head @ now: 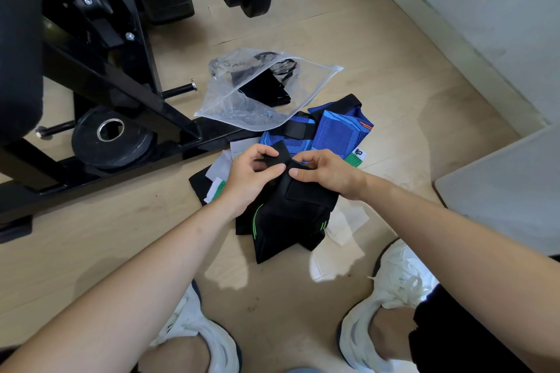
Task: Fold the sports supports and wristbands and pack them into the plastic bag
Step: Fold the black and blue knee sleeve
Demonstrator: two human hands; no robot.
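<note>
On the wood floor (pixel 394 85), btwn the person's white shoes (pixel 209 333) and a clear plastic bag (pixel 239 103), lies a heap of sports supports. L hand (pixel 247 179) and R hand (pixel 328 174) meet over the heap's middle, both on a black strap (pixel 280 151) of the black support (pixel 285 227) w/ green stripes. L thumb and curled fingers pinch the strap's end. R thumb and forefinger pinch it just beside, so the two hands' fingertips nearly touch. Other R fingers are tucked under and can't be made out. Black support's body lies on the floor below the hands, partly over white paper slips (pixel 348 221). Blue supports (pixel 336 133) sit just beyond the hands, touching the bag's near edge. Bag lies flat, its open side toward the blue supports, w/ black items (pixel 266 88) inside. Left of it are a black gym machine frame (pixel 121 85) and a weight plate (pixel 112 138) on the floor.
</note>
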